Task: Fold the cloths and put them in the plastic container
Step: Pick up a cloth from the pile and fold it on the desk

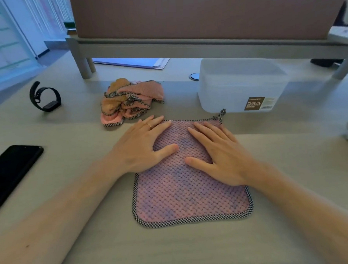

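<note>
Far left on the desk [94, 247]: black phone [12, 172], then a smartwatch [45, 97] standing on its strap, both well apart from the work. Next, a crumpled pile [131, 100] of pink and tan cloths with checkered trim, unfolded, just behind the left hand [143, 145]. That hand lies flat, fingers straight and spread, pressing the far-left part of the pink cloth [190, 197]; it grips nothing. The cloth is spread flat in 1 layer mid-desk, checkered border showing on the near, left and right edges, no fold made yet. Right hand [220, 153] is likewise flat on the cloth's far-right part, fingers straight, pressing, holding nothing. A hanging loop [222, 114] sticks up at the far-right corner, just beside the plastic container [228, 100], which sits right behind the cloth; no cloth shows inside it. Handling judgement: textured weave, light, soft, limp, so it likely droops if lifted from 1 point; grippy surface, not fragile. Best hold looks like pinching 2 trimmed corners, 1 per hand, and carrying that edge over to the opposite one. Step reads as smoothing before the 1st fold; task barely begun.
</note>
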The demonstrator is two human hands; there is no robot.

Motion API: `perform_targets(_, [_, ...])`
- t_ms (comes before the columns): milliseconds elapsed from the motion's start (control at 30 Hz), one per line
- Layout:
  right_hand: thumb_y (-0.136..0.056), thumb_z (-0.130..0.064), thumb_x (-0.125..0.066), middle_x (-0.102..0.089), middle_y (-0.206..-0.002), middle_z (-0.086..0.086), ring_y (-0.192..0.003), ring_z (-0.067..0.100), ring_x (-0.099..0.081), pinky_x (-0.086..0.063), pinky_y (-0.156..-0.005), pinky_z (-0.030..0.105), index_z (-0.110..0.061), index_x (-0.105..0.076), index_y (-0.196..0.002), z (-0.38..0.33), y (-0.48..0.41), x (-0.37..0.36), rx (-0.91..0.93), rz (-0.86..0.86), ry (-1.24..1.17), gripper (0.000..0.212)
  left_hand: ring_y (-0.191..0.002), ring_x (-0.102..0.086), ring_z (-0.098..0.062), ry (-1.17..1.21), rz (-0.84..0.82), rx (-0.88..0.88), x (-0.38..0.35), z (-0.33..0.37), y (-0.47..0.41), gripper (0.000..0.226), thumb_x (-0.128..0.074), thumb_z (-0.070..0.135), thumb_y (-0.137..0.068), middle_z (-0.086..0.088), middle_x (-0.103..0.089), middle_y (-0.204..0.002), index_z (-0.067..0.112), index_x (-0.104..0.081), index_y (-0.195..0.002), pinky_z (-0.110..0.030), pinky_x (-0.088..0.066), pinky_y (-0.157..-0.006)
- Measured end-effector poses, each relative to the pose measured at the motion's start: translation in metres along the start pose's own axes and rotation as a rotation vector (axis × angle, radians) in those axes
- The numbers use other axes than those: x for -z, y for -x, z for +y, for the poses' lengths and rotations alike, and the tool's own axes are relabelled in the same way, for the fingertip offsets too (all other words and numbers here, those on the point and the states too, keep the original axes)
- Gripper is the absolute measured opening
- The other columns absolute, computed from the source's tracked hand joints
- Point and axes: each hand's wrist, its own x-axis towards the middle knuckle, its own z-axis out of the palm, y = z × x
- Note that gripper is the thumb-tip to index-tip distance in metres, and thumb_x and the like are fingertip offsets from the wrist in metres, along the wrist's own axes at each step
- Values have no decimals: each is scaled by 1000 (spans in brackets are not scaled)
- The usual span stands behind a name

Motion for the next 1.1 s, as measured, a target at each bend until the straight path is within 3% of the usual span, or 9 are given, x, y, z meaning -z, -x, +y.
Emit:
perform_targets(100, [-89,-83,-19,-4,-170,-12,-156,9,3,-2,-127,47,-38,-6,-160,-4,6,4,0,89,-87,85,-156,-12,-7,184,166,-22,14,10,12,78,-40,74,-90,11,-23,-168,34,-34,-157,-40,-13,-126])
perform_targets(200, [-94,-73,-32,-26,-165,-7,-154,12,-18,-13,-127,38,-31,-30,-156,-14,29,20,66,283,-258,75,-138,-46,-5,325,260,-159,33,24,51,54,-63,58,-88,14,-55,-143,30,-60,-134,-30,-34,-116])
perform_targets(300, [-93,-56,-59,-59,-124,-10,-119,7,-55,-43,-103,23,-22,-61,-122,-9,74,33,223,302,-393,45,-101,-65,-4,341,73,-248,39,27,95,24,-80,50,-80,21,-66,-99,36,-69,-95,-21,-49,-88])
perform_targets(367, [-86,-50,-74,-59,-107,-16,-102,7,-60,-49,-89,26,-29,-62,-102,3,99,35,269,162,-383,28,-96,-64,-5,319,-33,-249,35,20,112,28,-84,55,-73,21,-64,-96,38,-67,-87,-21,-48,-83])
perform_targets(633, [-87,-10,-71,-60,-99,-15,-93,7,-58,-49,-80,29,-25,-66,-99,24,103,26,342,130,-262,20,-85,-62,-2,226,48,-332,25,17,109,7,-74,26,-91,20,-63,-91,31,-68,-92,-25,-52,-74])
perform_targets(733, [-81,7,-63,-61,-103,-14,-96,4,-59,-47,-82,19,-24,-65,-106,29,100,21,326,166,-291,40,-85,-56,8,207,112,-239,21,15,111,38,-72,0,-83,29,-57,-94,32,-61,-100,-8,-42,-76])
perform_targets(800, [-76,12,-61,-62,-104,-13,-96,7,-62,-50,-81,24,-24,-64,-106,31,102,18,291,200,-350,47,-86,-59,5,234,136,-197,19,14,112,49,-69,-5,-77,28,-58,-94,37,-57,-101,-11,-45,-76])
perform_targets(900, [-80,14,-65,-66,-102,-8,-92,16,-66,-53,-75,38,-22,-67,-101,32,104,14,250,249,-408,41,-88,-64,-8,292,180,-163,18,17,112,52,-69,-4,-75,19,-64,-93,40,-56,-99,-25,-50,-77])
perform_targets(1100, [-98,-18,-62,-69,-96,-15,-91,8,-68,-53,-77,27,-24,-71,-101,22,117,16,217,337,-489,11,-89,-67,-4,248,247,-249,17,25,123,14,-70,24,-86,19,-68,-96,27,-70,-100,-28,-54,-77])
